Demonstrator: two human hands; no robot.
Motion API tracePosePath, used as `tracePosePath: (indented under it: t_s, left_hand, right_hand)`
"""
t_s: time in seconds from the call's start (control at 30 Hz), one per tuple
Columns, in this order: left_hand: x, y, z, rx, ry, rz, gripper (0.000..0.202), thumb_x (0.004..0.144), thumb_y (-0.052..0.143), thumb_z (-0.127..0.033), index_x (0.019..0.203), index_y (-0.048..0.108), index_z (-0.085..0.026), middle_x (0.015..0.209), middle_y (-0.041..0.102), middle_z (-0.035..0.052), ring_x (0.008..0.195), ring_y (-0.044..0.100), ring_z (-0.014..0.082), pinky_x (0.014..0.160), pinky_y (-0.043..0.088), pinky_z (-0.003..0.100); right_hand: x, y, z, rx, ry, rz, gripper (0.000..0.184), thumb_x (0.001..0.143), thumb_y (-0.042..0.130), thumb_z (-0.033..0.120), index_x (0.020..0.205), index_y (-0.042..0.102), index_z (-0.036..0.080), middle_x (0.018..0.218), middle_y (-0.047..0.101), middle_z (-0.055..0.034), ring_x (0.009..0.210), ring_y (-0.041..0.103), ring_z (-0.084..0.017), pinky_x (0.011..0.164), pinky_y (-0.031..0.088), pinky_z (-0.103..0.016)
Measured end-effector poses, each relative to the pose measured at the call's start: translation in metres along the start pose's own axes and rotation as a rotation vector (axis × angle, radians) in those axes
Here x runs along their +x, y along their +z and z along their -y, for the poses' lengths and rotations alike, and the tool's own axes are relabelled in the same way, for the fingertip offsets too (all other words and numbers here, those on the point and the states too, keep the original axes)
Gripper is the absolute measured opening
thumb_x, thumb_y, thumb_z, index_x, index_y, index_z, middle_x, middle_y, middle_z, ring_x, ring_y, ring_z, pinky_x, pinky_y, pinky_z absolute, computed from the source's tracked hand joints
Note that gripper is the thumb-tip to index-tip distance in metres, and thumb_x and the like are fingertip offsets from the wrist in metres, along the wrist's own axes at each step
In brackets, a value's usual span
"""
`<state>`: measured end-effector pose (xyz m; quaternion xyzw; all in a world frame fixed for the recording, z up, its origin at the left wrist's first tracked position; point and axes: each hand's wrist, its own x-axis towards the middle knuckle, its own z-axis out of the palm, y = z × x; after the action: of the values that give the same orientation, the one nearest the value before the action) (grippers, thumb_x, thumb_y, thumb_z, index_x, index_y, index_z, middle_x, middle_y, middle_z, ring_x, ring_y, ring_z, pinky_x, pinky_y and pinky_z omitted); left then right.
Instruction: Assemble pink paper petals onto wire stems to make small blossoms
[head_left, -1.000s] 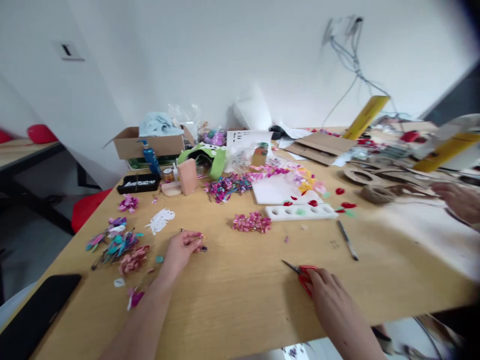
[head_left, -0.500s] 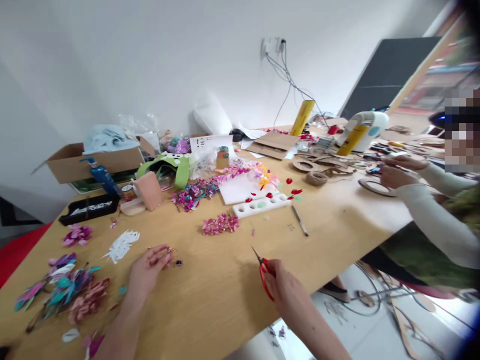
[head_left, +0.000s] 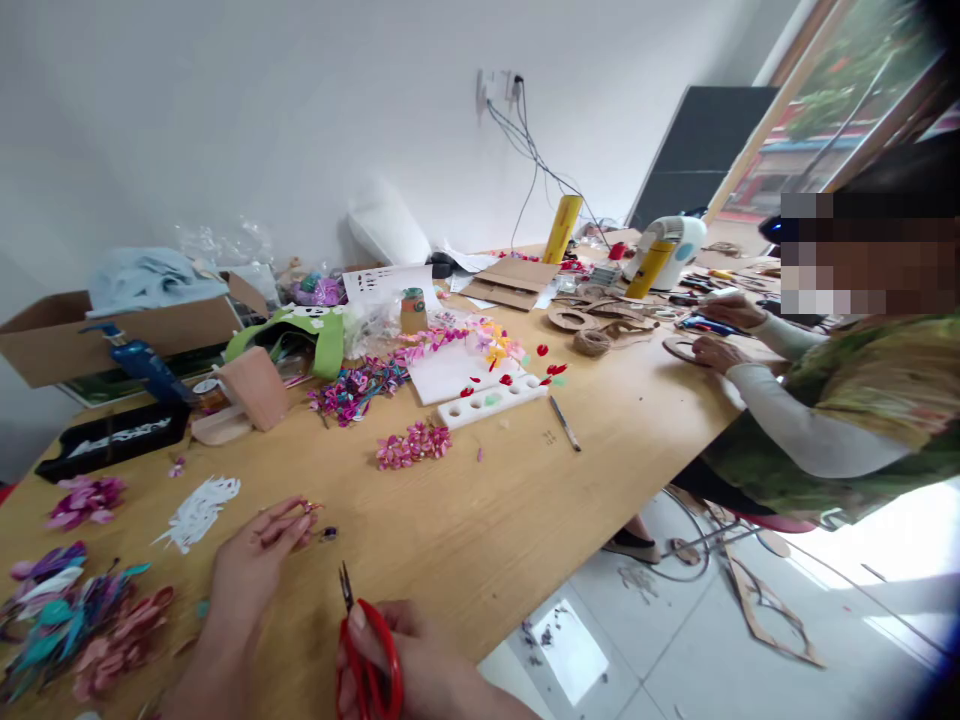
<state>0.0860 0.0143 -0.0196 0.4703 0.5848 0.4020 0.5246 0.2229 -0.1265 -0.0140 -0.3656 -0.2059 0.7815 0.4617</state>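
Observation:
My left hand (head_left: 251, 565) is over the table, thumb and fingers pinched on a small pinkish flower piece (head_left: 312, 507). Just under the fingertips lies a small dark purple thing (head_left: 328, 534), too small to name. Red-handled scissors (head_left: 391, 650) are in my right hand (head_left: 427, 655) at the front edge, their short dark blades pointing up and nearly together. A pile of white strips (head_left: 199, 512) lies left of my left hand. Farther back is a cluster of pink flowers (head_left: 414, 446), and fabric petals (head_left: 124, 645) in teal, purple and salmon lie at the left.
A white block with holes (head_left: 493, 402) stands mid-table with red petals around it, a thin brush-like tool (head_left: 565, 424) beside it. A black tray (head_left: 112, 440), blue pump bottle (head_left: 146, 365) and cardboard box (head_left: 45, 340) line the left. Another person (head_left: 862, 400) works at the right.
My right hand has brought the scissors left, closer to my left hand. The left hand keeps its pinch on the flower piece. The whole view has swung to the right.

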Motion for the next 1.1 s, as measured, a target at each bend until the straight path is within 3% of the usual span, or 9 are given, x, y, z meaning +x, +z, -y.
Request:
tracePosePath:
  t_s: [0.1, 0.27, 0.47, 0.8, 1.1]
  left_hand:
    - [-0.001, -0.001, 0.002, -0.015, 0.050, 0.004, 0.051, 0.053, 0.077, -0.035, 0.098, 0.063, -0.015, 0.080, 0.075, 0.0060, 0.071, 0.068, 0.0179, 0.065, 0.053, 0.026]
    - [-0.002, 0.000, 0.003, -0.079, 0.100, -0.006, 0.049, 0.054, 0.078, -0.029, 0.097, 0.066, -0.010, 0.078, 0.074, 0.0093, 0.063, 0.067, 0.0168, 0.060, 0.052, 0.026]
    - [-0.002, 0.003, 0.004, -0.157, 0.075, -0.023, 0.050, 0.055, 0.079, -0.025, 0.099, 0.065, -0.007, 0.074, 0.073, 0.0103, 0.060, 0.065, 0.0154, 0.059, 0.050, 0.025]
    - [-0.007, 0.002, -0.002, -0.177, 0.027, -0.019, 0.054, 0.053, 0.081, -0.025, 0.102, 0.066, -0.007, 0.074, 0.074, 0.0097, 0.053, 0.060, 0.0108, 0.056, 0.048, 0.022]
    - [-0.009, 0.002, -0.003, -0.123, 0.069, -0.026, 0.048, 0.060, 0.076, -0.022, 0.105, 0.066, -0.009, 0.075, 0.074, 0.0084, 0.057, 0.062, 0.0122, 0.060, 0.049, 0.024]
  right_hand:
    - [0.009, 0.016, -0.003, 0.079, 0.031, -0.025, 0.067, 0.045, 0.067, 0.077, 0.060, 0.052, 0.013, 0.039, 0.049, 0.0034, 0.028, 0.042, -0.007, 0.033, 0.033, -0.018]
    - [0.017, 0.031, -0.007, 0.134, 0.027, -0.155, 0.062, 0.055, 0.069, 0.070, 0.072, 0.054, 0.012, 0.048, 0.057, 0.0011, 0.034, 0.048, -0.009, 0.036, 0.038, -0.021]
    - [0.029, 0.033, -0.004, 0.176, 0.033, -0.139, 0.054, 0.061, 0.071, 0.064, 0.072, 0.053, 0.013, 0.049, 0.056, 0.0014, 0.037, 0.051, -0.010, 0.038, 0.040, -0.021]
    - [0.042, 0.040, 0.002, 0.237, 0.004, -0.124, 0.055, 0.057, 0.074, 0.063, 0.070, 0.053, 0.013, 0.049, 0.056, 0.0019, 0.036, 0.051, -0.009, 0.037, 0.039, -0.021]
    - [0.050, 0.040, 0.001, 0.239, -0.010, -0.151, 0.052, 0.060, 0.074, 0.060, 0.068, 0.055, 0.012, 0.048, 0.055, 0.0019, 0.038, 0.050, -0.008, 0.040, 0.041, -0.020]
